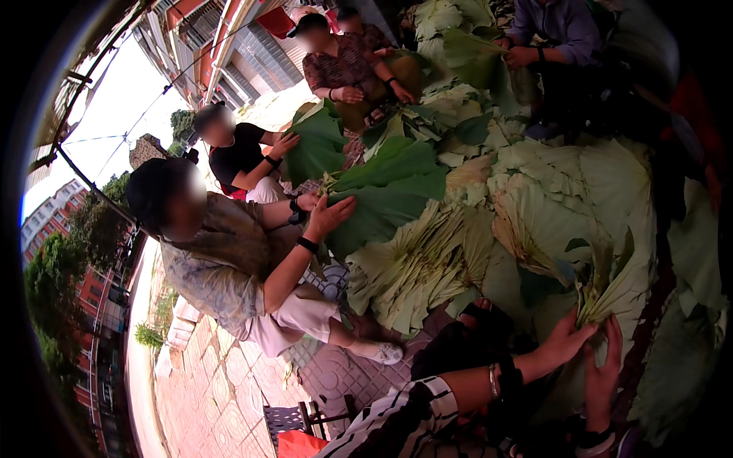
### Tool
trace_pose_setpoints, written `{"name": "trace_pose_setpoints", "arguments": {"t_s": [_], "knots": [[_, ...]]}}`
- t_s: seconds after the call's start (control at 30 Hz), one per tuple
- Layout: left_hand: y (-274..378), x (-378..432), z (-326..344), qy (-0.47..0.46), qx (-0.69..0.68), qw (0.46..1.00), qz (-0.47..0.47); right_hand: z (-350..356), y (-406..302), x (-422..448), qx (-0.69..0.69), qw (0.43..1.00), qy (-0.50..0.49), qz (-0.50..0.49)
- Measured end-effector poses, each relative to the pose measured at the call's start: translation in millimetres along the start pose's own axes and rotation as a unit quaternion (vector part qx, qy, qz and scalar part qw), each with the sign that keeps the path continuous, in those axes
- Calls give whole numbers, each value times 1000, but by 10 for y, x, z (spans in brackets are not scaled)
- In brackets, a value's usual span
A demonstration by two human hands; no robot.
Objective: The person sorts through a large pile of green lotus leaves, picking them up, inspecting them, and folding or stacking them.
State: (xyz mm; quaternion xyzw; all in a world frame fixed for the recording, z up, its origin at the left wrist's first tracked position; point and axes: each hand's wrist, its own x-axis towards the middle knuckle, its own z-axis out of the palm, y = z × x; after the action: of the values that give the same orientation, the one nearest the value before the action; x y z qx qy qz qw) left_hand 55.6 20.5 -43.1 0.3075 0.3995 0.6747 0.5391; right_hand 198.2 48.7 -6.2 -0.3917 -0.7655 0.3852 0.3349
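Observation:
At the lower right my left hand [558, 346] grips the gathered, pleated base of a lotus leaf [595, 303]. Its ragged upper end stands up above my fingers. My right hand [604, 369] is beside it, thumb and fingers spread against the lower side of the same leaf; how firmly it holds is unclear. Beneath and beyond both hands spreads a large layered pile of pale green lotus leaves [572, 189]. A folded stack of yellowish leaves [432, 246] lies left of my hands, its creased edges showing.
A person [212, 263] sits to my left holding dark green leaves [389, 189]. Another seated person [246, 154] holds a green leaf [315, 143] farther back. More people sit around the pile. A small stool [309, 418] stands on the paving [229, 395] at the bottom.

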Motion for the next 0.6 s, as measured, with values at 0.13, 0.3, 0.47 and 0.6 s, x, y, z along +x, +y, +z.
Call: {"name": "trace_pose_setpoints", "arguments": {"t_s": [0.13, 0.3, 0.47, 0.6], "knots": [[50, -10, 14, -13, -24, 999, -21, -17, -37, -7, -70, 997, 0, -19], [205, -7, 77, -30, 6, 999, -29, -17, -124, 23, 43, 998, -24, 26], [288, -1, 129, -18, 11, 998, -61, -23, -28, 8, 80, 995, -48, 35], [225, 22, 94, -19, 44, 997, -62, -21, -53, 24, 74, 994, -59, 59]]}}
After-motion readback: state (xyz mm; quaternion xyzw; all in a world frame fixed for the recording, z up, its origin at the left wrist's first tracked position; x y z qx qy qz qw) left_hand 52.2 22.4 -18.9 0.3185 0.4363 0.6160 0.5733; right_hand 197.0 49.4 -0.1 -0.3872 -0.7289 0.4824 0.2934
